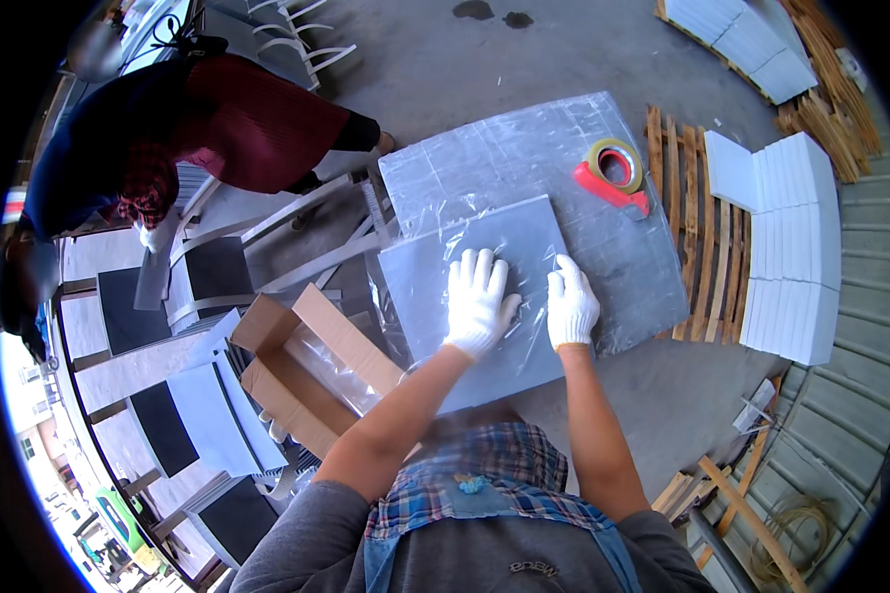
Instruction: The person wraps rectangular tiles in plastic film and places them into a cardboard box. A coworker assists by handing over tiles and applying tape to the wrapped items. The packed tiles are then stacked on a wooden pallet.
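Note:
A flat grey panel in clear, shiny plastic film lies in front of me on a larger film-covered board. My left hand, in a white knit glove, rests flat on the panel with its fingers spread. At the panel's right edge is my right hand, gloved alike, its fingers curled together; what they grip there is hidden. A red tape dispenser with a roll of yellowish tape lies on the board beyond my right hand.
Left of the panel stands an open cardboard box with clear plastic inside. Grey and dark panels sit on a rack farther left. A co-worker bends over at upper left. Stacked white slabs stand by a wooden pallet at right.

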`<state>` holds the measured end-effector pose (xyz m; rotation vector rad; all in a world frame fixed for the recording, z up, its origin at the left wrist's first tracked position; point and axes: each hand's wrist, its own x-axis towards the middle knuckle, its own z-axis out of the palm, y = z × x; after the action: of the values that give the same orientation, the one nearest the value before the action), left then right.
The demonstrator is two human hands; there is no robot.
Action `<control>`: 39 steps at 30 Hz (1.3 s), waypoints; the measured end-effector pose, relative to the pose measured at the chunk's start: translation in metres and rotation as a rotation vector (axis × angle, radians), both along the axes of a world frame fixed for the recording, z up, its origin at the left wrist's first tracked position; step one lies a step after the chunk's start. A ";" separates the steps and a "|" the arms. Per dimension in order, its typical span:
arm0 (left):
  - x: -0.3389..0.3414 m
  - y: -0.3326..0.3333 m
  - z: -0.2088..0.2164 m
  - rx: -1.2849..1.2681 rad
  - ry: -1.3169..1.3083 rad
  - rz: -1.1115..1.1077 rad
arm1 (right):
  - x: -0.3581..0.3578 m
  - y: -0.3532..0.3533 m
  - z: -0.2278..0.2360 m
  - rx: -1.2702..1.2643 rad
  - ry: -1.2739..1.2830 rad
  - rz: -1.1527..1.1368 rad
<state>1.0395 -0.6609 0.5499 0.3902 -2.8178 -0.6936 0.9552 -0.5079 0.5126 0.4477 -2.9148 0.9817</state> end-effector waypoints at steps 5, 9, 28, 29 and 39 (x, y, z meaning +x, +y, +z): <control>0.006 0.025 -0.001 -0.020 -0.001 -0.004 | -0.032 0.023 0.012 -0.015 -0.095 0.234; 0.008 0.032 0.003 -0.007 -0.023 -0.022 | -0.045 0.036 0.014 0.036 -0.145 0.375; 0.014 0.021 -0.011 -0.170 0.043 0.049 | 0.078 -0.091 0.013 -0.736 -0.324 -0.053; 0.014 0.017 -0.014 -0.140 0.065 0.030 | 0.077 -0.089 0.013 -0.703 -0.291 -0.036; 0.032 -0.047 -0.006 -0.056 -0.140 0.161 | 0.039 0.000 0.003 0.352 0.159 0.204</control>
<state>1.0716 -0.7081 0.5439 0.6708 -2.8864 -0.5730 0.9943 -0.5077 0.5161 0.8105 -2.9370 0.4148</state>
